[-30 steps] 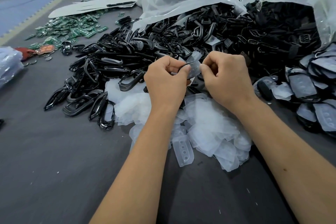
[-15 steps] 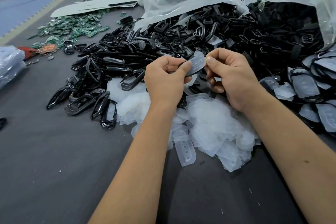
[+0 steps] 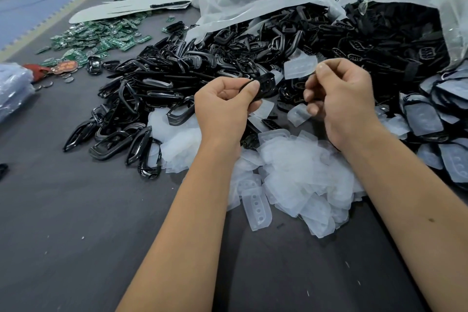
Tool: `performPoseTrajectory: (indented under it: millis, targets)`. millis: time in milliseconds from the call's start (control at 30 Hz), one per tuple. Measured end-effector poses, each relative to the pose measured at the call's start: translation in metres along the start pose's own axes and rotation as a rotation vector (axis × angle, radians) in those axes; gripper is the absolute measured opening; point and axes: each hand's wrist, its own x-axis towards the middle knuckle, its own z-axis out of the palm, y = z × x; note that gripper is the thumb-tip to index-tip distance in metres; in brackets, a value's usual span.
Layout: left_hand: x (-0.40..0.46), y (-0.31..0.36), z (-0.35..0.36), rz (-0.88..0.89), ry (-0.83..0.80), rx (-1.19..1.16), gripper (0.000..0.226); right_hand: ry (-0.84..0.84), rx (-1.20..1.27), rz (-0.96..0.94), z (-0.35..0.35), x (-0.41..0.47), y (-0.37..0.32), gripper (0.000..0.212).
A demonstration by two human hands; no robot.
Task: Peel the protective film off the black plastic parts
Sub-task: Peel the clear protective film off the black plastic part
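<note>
Translucent protective film (image 3: pixel 300 66) was pinched in the right hand (image 3: pixel 339 95), fully parted from the black plastic part (image 3: pixel 264 83) gripped in the left hand (image 3: pixel 222 106), lying toward three o'clock of that part, above the discarded whitish film pile (image 3: pixel 298 167).

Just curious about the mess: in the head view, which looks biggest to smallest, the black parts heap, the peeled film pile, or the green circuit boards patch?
1. black parts heap
2. peeled film pile, though nearer the camera
3. green circuit boards patch, though farthest away
</note>
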Motion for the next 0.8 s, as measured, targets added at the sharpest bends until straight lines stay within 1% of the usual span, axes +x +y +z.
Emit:
performPoseTrajectory:
  millis: [33, 133, 200, 233, 300, 400, 467, 533, 567, 633, 800]
  targets:
    - [0.000, 0.001, 0.000, -0.002, 0.005, -0.010, 0.010, 0.042, -0.039, -0.016, -0.002, 0.002, 0.000, 0.011]
    - [0.000, 0.004, 0.000, 0.010, 0.026, -0.031, 0.010, 0.117, -0.258, -0.116, -0.009, 0.006, 0.004, 0.012]
    - [-0.001, 0.006, -0.001, 0.022, 0.040, -0.054, 0.012, 0.102, -0.467, -0.220, -0.015, 0.009, 0.004, 0.008]
    - [0.000, 0.007, -0.001, 0.029, 0.042, -0.057, 0.013, 0.051, -0.549, -0.253, -0.017, 0.010, 0.004, 0.009]
    - [0.000, 0.008, -0.001, 0.045, 0.036, -0.043, 0.012, -0.106, -0.648, -0.289, -0.017, 0.008, 0.002, 0.009]
    - [0.001, 0.009, -0.001, 0.049, 0.045, -0.040, 0.009, -0.295, -0.800, -0.407, -0.010, 0.001, 0.001, 0.001]
    - [0.001, 0.009, -0.002, 0.049, 0.057, -0.049, 0.009, -0.396, -0.999, -0.505, -0.001, -0.003, 0.002, 0.019]
    - [0.002, 0.010, -0.002, 0.049, 0.062, -0.058, 0.010, -0.515, -1.144, -0.541, 0.008, -0.006, 0.005, 0.038]
    - [0.002, 0.010, -0.002, 0.048, 0.061, -0.061, 0.010, -0.559, -1.176, -0.535, 0.011, -0.007, 0.006, 0.043]
    - [0.003, 0.010, -0.002, 0.047, 0.060, -0.059, 0.009, -0.563, -1.181, -0.516, 0.012, -0.008, 0.008, 0.041]
    - [0.003, 0.008, -0.002, 0.027, 0.055, -0.051, 0.009, -0.469, -1.091, -0.575, 0.002, -0.003, 0.006, 0.013]
